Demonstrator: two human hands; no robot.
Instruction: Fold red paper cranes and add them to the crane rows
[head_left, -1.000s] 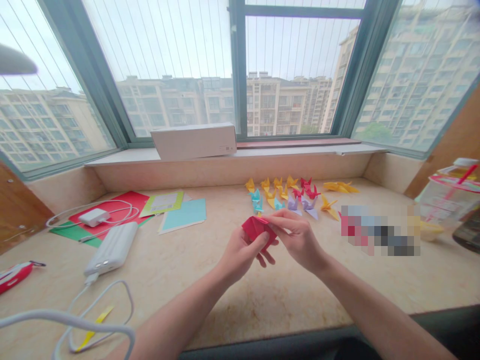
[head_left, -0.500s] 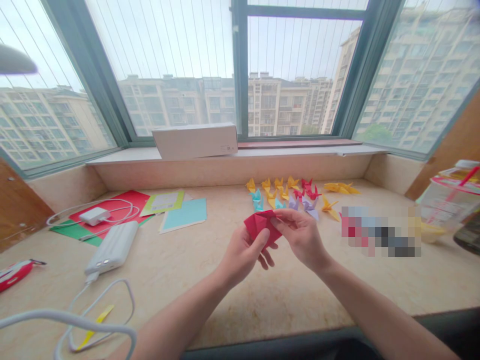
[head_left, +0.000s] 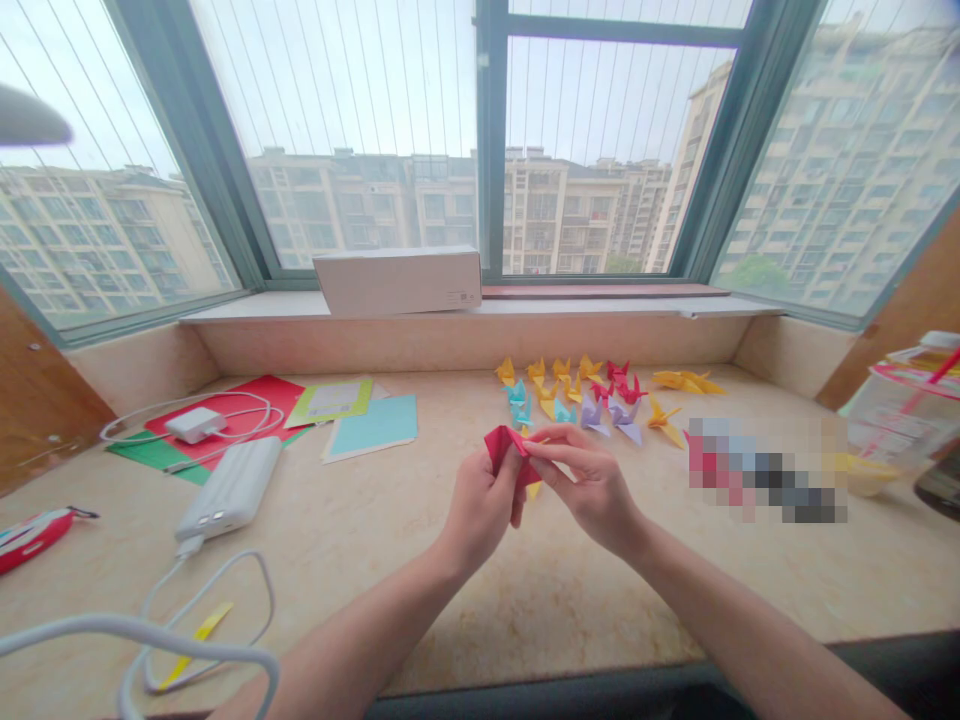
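A small folded piece of red origami paper (head_left: 498, 444) is held up over the counter between both hands. My left hand (head_left: 484, 500) is closed on its left side, with the thumb pressed over the front. From the right, my right hand (head_left: 585, 483) pinches the paper's edge between thumb and fingertips. Just beyond the hands stand several folded paper cranes in rows: yellow cranes (head_left: 561, 370), red cranes (head_left: 619, 378), light-blue cranes (head_left: 519, 400) and purple cranes (head_left: 624, 418). The paper's lower part is partly hidden by my fingers.
On the left lie blue paper sheets (head_left: 373, 428), a red sheet (head_left: 262, 392), a white charger (head_left: 195, 425), a white power bank (head_left: 231, 490) and a looped cable (head_left: 135, 627). A plastic cup (head_left: 900, 410) stands at right. A white box (head_left: 397, 282) rests on the sill.
The red paper has been turned and looks narrower, its sides bent inward. My left fingers have curled in beneath it, and my right fingertips have shifted left along its edge. The view moved slightly.
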